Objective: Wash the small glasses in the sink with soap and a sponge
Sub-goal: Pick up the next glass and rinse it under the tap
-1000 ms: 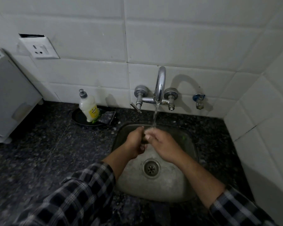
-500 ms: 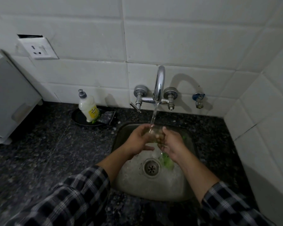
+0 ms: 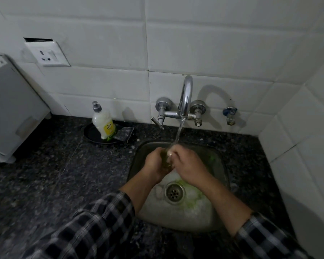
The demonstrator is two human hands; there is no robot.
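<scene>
Now, glass [image 3: 166, 160]: I hold it under the running tap [image 3: 185, 94] to rinse.
Left hand [image 3: 155, 163]: grips the glass, steadying.
Right hand [image 3: 189, 165]: curled on it, rubbing.

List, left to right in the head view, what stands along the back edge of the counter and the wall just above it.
White appliance → soap bottle → dark scrub pad → tap → blue-capped valve.
</scene>
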